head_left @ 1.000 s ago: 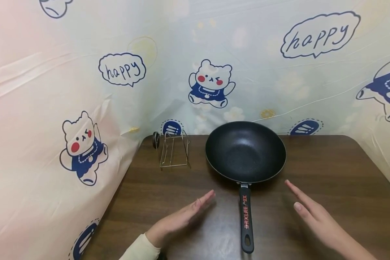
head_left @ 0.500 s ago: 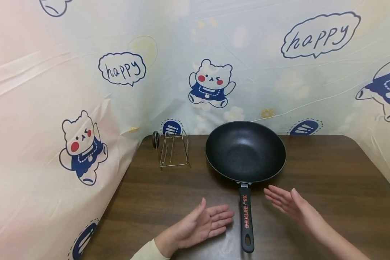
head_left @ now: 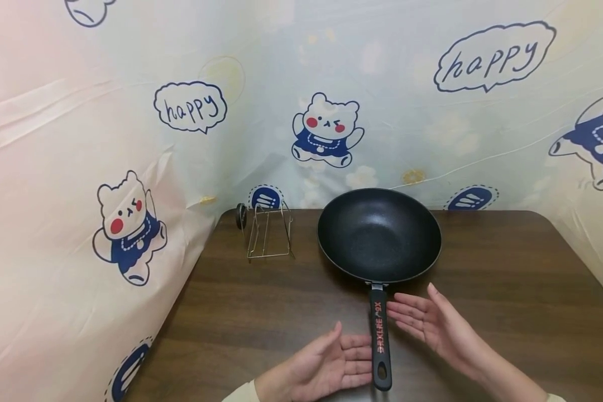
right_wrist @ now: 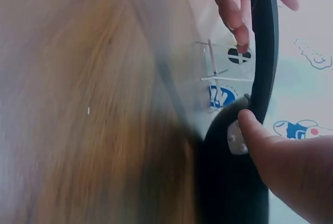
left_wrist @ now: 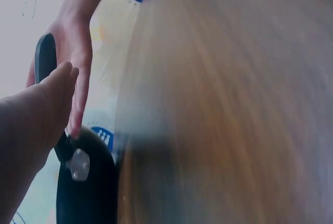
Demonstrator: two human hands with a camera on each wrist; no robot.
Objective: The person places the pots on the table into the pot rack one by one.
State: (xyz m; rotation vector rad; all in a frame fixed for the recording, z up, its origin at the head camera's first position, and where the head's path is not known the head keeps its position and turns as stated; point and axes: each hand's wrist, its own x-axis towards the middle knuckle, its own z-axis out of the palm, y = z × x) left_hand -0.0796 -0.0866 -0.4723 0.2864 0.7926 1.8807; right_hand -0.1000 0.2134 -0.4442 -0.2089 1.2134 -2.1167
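Pan (head_left: pixel 379 234): we use it as landmark; it lies on the brown table (head_left: pixel 512 262), hollow side up.
Handle (head_left: pixel 380 335): runs from the pan toward the person; we note red lettering along it.
Left hand (head_left: pixel 326 365): left of the pan's handle, near its lower end; fingers straight, palm showing, tips at its edge. Actual contact we cannot tell.
Right hand (head_left: pixel 439 329): right of the same handle, nearer the pan's bowl; fingers straight, thumb raised, tips just beside it. Neither hand grips it, as we see it.
Wire rack (head_left: pixel 269 257): left of the pan, apart from it; we see a black round piece (head_left: pixel 241 216) on its left.
Cloth (head_left: pixel 407 67): behind the pan, printed with bears and "happy".
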